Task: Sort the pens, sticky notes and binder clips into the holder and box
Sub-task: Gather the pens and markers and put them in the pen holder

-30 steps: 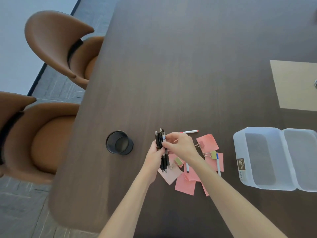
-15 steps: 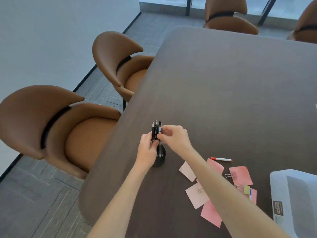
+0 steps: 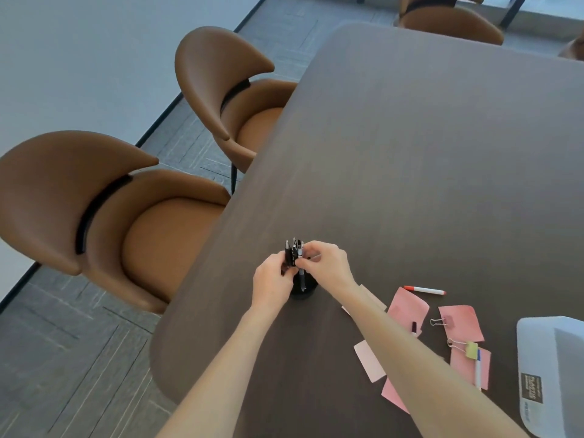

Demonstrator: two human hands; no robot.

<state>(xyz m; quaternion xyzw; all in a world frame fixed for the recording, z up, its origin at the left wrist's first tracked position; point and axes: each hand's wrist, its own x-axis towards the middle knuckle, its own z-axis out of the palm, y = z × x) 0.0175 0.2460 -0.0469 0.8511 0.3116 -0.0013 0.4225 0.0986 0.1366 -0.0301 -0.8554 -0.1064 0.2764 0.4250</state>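
Both hands are clasping a bundle of black pens (image 3: pixel 294 256): the left hand (image 3: pixel 272 280) wrapping it from the left side, the right hand (image 3: pixel 325 263) pinching its tops. The bundle is standing upright, tips reaching down into the black round holder (image 3: pixel 304 291) directly beneath, so the coming move looks like a straight downward release. Wrists are arching over the dark wooden table (image 3: pixel 410 159).
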